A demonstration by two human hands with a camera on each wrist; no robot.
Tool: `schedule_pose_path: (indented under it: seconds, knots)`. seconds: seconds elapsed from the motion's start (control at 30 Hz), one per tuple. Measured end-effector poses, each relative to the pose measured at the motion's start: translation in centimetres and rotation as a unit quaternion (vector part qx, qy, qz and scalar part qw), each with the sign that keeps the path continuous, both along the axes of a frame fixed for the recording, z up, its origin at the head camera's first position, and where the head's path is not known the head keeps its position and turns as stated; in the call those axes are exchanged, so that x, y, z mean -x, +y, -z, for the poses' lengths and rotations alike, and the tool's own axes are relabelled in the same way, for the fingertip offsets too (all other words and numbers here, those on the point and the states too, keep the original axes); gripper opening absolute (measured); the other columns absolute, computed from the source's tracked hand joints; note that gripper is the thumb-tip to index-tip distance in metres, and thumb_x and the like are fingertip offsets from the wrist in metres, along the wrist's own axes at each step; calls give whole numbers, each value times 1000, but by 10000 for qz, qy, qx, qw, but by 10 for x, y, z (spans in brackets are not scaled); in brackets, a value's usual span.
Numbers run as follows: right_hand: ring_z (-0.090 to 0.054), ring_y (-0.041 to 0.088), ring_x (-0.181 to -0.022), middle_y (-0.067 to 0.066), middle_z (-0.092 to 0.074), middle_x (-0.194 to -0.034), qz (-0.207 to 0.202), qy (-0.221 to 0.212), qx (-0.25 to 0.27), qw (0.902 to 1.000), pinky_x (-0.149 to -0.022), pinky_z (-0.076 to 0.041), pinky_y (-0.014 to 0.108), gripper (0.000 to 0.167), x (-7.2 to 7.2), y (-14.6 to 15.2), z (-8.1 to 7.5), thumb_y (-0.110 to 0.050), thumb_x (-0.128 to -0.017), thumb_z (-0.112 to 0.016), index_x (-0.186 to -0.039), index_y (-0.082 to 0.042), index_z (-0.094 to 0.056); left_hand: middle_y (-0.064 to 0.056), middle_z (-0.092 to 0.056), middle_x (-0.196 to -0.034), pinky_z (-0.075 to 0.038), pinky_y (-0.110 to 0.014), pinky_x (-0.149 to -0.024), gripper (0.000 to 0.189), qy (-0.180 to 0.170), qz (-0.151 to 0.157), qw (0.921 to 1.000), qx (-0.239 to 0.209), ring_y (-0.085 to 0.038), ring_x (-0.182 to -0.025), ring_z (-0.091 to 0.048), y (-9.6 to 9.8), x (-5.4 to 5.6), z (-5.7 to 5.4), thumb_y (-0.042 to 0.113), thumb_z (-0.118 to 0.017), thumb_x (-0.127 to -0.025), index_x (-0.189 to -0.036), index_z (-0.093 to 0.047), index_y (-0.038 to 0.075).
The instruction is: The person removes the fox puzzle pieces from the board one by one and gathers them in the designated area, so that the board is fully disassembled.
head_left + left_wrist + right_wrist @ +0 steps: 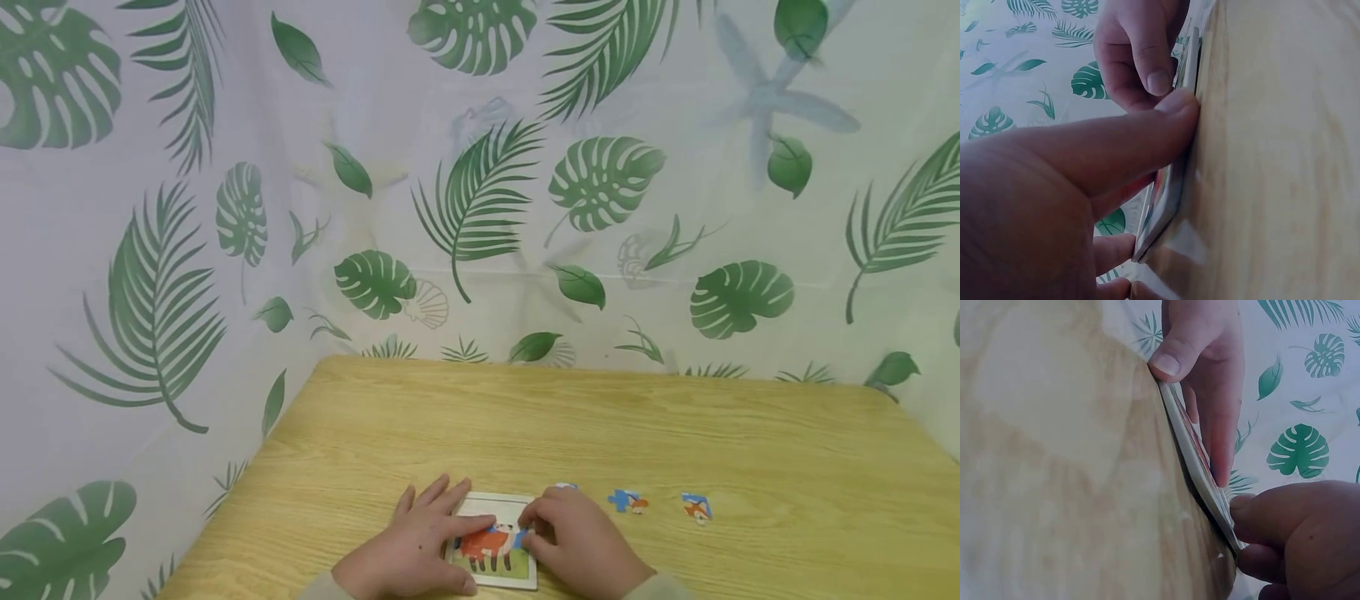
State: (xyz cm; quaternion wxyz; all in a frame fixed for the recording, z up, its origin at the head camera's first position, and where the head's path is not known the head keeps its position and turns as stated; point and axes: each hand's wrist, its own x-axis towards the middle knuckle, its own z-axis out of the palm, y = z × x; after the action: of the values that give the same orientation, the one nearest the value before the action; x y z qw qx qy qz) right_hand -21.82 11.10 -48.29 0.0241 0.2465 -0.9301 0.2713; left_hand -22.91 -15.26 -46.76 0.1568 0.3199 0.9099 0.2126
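Note:
A small jigsaw puzzle in a white-rimmed tray (534,575) lies on the table, showing a red and white animal on green. My left hand (420,537) rests over its left side with fingers spread. The index finger reaches straight onto the picture, and the thumb touches the tray's near edge, as the right wrist view also shows. At the tray's right side, my right hand (581,537) has its fingers curled, thumb and index at a blue puzzle piece (519,538) that they appear to pinch. Its fingertips partly cover that piece.
Right of the tray lie loose pieces on the wooden table (600,425): a blue and orange piece (627,501), another with a fox-like picture (697,507), and one (567,485) partly behind my right hand. A leaf-patterned curtain (480,208) hangs behind the table.

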Motion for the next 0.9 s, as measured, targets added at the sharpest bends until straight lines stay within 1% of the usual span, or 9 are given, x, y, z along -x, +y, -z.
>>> schedule_pose_path:
  seconds: [0.1, 0.2, 0.27, 0.43, 0.5, 0.63, 0.7, 0.8, 0.9]
  knots:
    - [-43, 3, -70, -18, -46, -75, 13, 108, -61, 9999, -65, -40, 27, 11, 0, -3, 1, -34, -89, -77, -94, -26, -71, -11, -23, -166, -6, -77, -108, 73, 32, 8, 10000, -49, -43, -151, -10, -1, -1, 1, 60, -74, -84, -150, -49, 42]
    - [-42, 4, -68, -16, -45, -73, 79, 57, -52, 9999, -64, -38, 26, 13, -1, -6, -1, -33, -88, -78, -93, -24, -70, -11, -23, -166, -6, -77, -108, 72, 122, -2, 9999, -65, -43, -151, -11, -2, -1, 1, 60, -74, -84, -150, -49, 41]
    - [-42, 5, -67, -15, -46, -73, 126, -64, -39, 9999, -63, -38, 27, 14, -1, -8, -2, -32, -88, -79, -93, -23, -70, -11, -23, -166, -6, -77, -108, 72, 166, -20, 9999, -40, -43, -151, -11, -2, -1, 0, 59, -74, -84, -149, -50, 42]
    - [-44, 7, -68, -10, -49, -76, 259, -529, 46, 9983, -63, -40, 28, 18, -2, -9, -7, -30, -88, -80, -94, -20, -67, -11, -23, -166, -8, -77, -108, 72, 210, -27, 9998, 10, -42, -151, -12, -1, -2, -1, 60, -73, -84, -149, -50, 42]
    - [-45, 7, -69, -9, -50, -78, 334, -604, 101, 9976, -63, -41, 29, 19, -3, -10, -8, -29, -87, -81, -94, -20, -65, -11, -24, -166, -8, -76, -109, 72, 232, -25, 9997, 20, -42, -151, -12, 0, -2, -2, 60, -73, -84, -149, -50, 42]
    - [-47, 7, -70, -10, -52, -79, 440, -612, 284, 9967, -64, -43, 29, 20, -3, -10, -8, -25, -86, -82, -93, -20, -64, -11, -25, -165, -9, -76, -108, 72, 323, -24, 9994, 92, -43, -151, -13, 2, -2, -2, 60, -74, -83, -148, -51, 41]
    - [-48, 6, -70, -11, -53, -79, 473, -652, 411, 9959, -64, -43, 28, 20, -4, -11, -5, -24, -86, -82, -91, -21, -63, -11, -25, -165, -8, -76, -108, 73, 307, -42, 9995, 116, -43, -151, -14, 2, -2, -1, 60, -75, -82, -148, -52, 42]
    - [-49, 6, -68, -12, -54, -76, 540, -770, 695, 9931, -62, -43, 27, 19, -5, -11, -2, -23, -89, -79, -90, -22, -60, -10, -24, -165, -8, -76, -109, 72, 254, -41, 9996, 135, -42, -151, -13, 1, -1, 1, 60, -74, -82, -148, -51, 42]
    - [-50, 6, -68, -14, -56, -76, 660, -800, 941, 9901, -62, -43, 27, 17, -7, -11, 2, -23, -92, -76, -89, -24, -60, -10, -24, -166, -7, -76, -109, 72, 202, -24, 9997, 134, -42, -151, -13, 1, -1, 2, 60, -75, -82, -148, -51, 43]
